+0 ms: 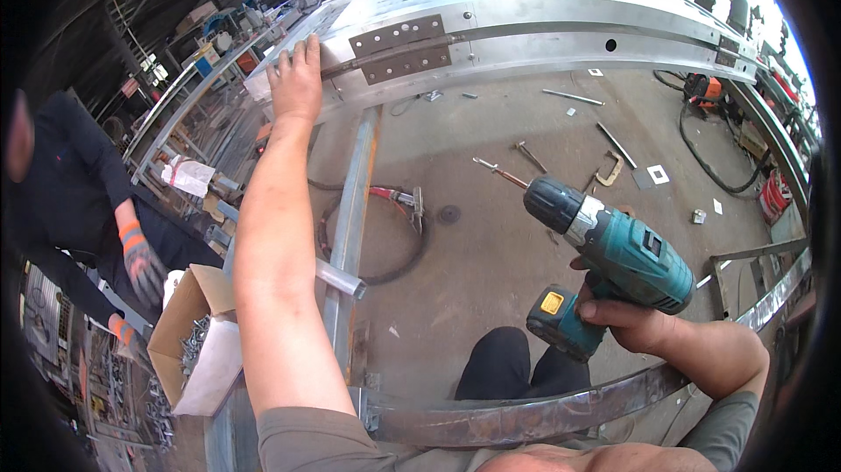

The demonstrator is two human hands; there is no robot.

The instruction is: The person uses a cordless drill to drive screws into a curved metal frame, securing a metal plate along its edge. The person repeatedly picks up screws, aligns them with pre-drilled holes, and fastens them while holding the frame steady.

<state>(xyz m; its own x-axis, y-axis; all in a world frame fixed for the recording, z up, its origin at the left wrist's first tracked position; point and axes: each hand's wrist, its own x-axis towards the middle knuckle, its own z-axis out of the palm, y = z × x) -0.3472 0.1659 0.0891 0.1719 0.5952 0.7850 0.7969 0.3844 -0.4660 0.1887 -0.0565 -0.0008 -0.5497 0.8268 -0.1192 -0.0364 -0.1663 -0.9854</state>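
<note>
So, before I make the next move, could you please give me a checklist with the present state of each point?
1. Right hand grips the teal-and-black cordless drill: ok.
2. Long, pointed metal bit sits in the drill's chuck: ok.
3. Left hand rests on the long silver metal panel: ok.
4. Screws fill the dark, rectangular metal hinge: cannot tell; its pale round spots are too small.
5. Co-worker's grey-and-orange gloved hand is away from the bit: ok, it is at far left.
6. Grey-brown floor has no loose things: not ok; a thin silver metal rod lies there.
</note>
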